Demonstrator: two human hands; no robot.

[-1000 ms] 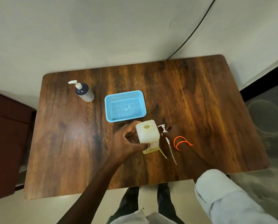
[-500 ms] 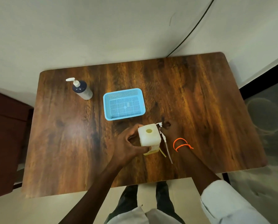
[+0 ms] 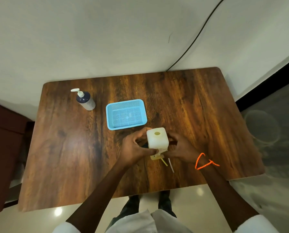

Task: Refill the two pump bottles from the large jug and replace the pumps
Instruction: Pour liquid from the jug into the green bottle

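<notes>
The square white plastic jug (image 3: 157,138) hides most of the thin pump tubes (image 3: 171,166) behind it, and its label is too small to read.

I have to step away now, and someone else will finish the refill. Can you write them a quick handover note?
Left hand and right hand both grip the large jug, which is upright near the table's front edge with its mouth uncapped.
A dip tube and a yellow one poke out from behind the jug; what they belong to is hidden.
The dark pump bottle stands far left with its pump on.
The blue basket holds nothing.
No pouring is visible. The other bottle is out of sight; check behind the jug.
</notes>
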